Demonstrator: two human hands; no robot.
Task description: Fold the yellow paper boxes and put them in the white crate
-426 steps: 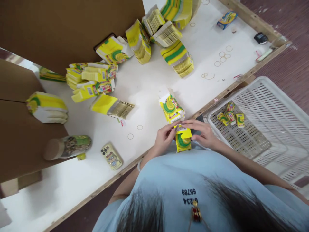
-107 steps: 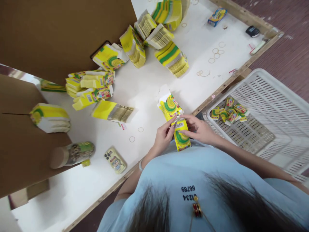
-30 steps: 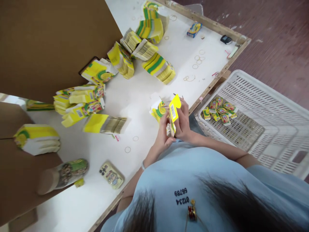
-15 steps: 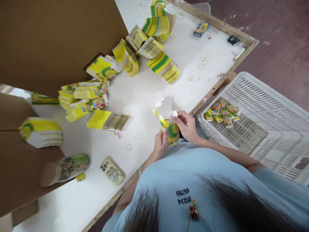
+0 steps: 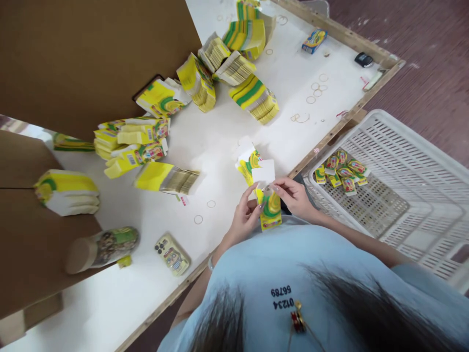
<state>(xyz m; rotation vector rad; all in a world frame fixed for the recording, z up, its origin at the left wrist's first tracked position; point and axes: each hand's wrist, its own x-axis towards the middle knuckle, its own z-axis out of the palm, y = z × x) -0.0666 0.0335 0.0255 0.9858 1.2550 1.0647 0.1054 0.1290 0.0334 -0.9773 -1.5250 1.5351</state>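
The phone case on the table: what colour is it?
Pale yellow-green, best seen in the head view.

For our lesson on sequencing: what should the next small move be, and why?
Probably fold the flap down onto the box: it stands open, the right hand is at its base, and the left hand holds the box.

The light blue shirt (image 5: 322,259) has black numbers on it, 01234 and 56789 — they look upside down from here — and the little words on the yellow box (image 5: 271,212) are too small to read.
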